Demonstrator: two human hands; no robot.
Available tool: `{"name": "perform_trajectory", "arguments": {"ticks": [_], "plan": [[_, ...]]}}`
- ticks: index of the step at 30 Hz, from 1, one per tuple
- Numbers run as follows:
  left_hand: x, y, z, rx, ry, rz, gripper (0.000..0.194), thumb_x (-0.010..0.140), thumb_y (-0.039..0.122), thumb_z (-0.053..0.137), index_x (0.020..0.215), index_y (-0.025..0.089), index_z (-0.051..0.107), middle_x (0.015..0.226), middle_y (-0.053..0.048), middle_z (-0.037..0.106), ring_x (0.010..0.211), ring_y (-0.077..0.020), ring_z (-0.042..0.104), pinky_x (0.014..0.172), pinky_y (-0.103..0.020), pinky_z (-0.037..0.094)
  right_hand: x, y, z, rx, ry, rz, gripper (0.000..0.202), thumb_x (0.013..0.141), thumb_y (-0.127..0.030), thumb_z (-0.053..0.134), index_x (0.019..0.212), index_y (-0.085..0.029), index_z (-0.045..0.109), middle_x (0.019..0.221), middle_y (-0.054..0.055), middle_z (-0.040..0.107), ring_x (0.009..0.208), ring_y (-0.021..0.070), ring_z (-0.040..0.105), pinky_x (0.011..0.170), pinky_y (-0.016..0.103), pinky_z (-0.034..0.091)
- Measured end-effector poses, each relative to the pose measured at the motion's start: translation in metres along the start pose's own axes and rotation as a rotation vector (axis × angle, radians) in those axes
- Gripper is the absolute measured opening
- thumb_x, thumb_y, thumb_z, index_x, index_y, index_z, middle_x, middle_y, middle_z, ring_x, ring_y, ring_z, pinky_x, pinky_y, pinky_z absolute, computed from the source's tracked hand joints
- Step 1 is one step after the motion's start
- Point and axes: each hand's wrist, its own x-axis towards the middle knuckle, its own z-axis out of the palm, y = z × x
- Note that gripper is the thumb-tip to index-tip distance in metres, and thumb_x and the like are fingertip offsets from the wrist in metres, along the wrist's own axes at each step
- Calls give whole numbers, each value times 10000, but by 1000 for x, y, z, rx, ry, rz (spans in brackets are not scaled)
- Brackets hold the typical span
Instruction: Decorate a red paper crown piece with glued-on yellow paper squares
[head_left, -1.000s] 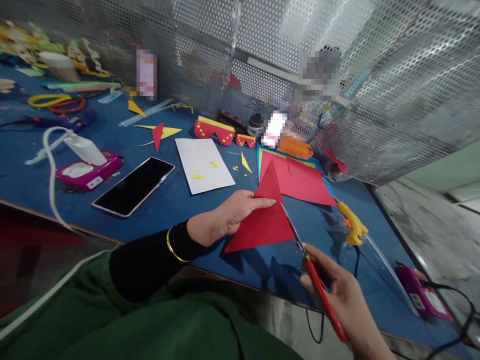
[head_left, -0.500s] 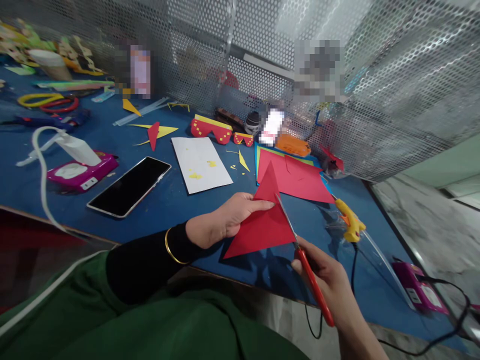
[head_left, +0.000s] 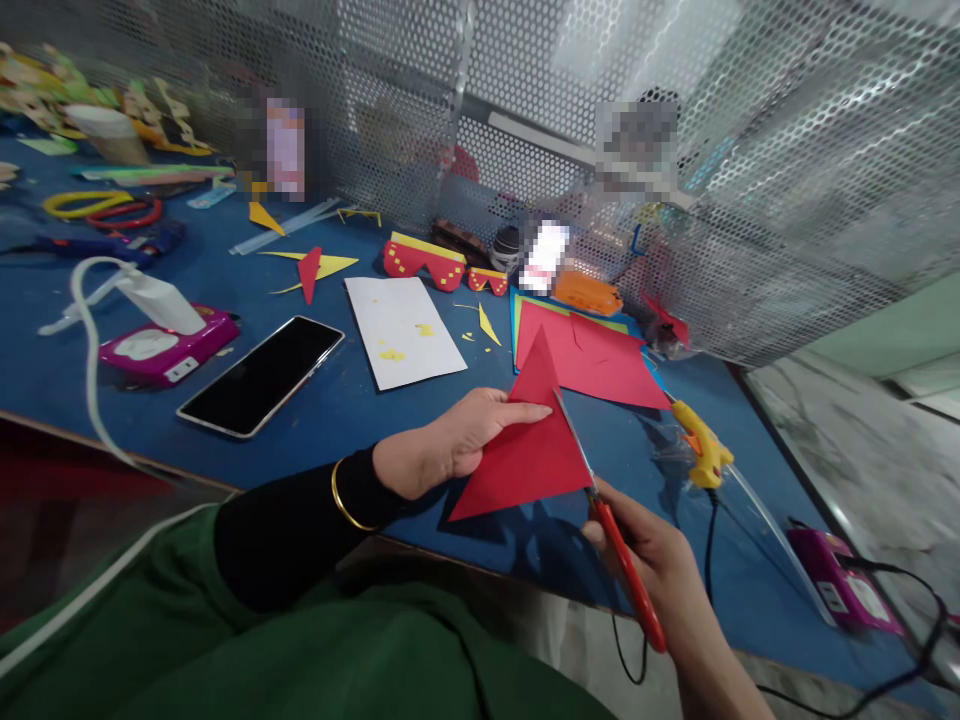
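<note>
A pointed red paper piece (head_left: 525, 460) is pinched in my left hand (head_left: 469, 435), the thumb lying on top and pointing right. My right hand (head_left: 652, 560) is wrapped round the red handles of a pair of scissors (head_left: 626, 570). The metal blades run along the paper's right edge, with the tip near my left thumb. Behind the piece, larger red sheets (head_left: 615, 360) lie over yellow and blue ones. To the left is a white sheet (head_left: 405, 325) with small yellow scraps on it.
A phone (head_left: 262, 375) and a purple power socket (head_left: 169, 345) lie left on the blue table (head_left: 315, 450). Red paper glasses (head_left: 424, 262) stand at the back before a perforated metal screen. A yellow glue gun (head_left: 701, 445) and another purple socket (head_left: 844, 580) are right.
The view has shifted very slightly. Both hands, the red paper and the scissors hold nearly the same positions, with the blades looking slightly closer together.
</note>
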Motion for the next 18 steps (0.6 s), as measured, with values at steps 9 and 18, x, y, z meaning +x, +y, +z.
{"name": "perform_trajectory", "arguments": {"ticks": [9,18], "plan": [[3,3,1,-82,43,154,42,837,180,763,852,144,748,777,-58,769,660,-156,715,740,-314,597,2,-9,-2,-57,-14,-31,432,785,-430,757,1167,-231,787,1126,87,796,1029,298,756,859,340,611],[3,1,3,-103,60,141,33,827,141,764,813,112,755,735,-87,760,632,-156,708,735,-308,588,3,-3,2,-2,45,8,526,726,-459,804,1172,-184,762,1085,109,801,962,291,769,781,327,635]]}}
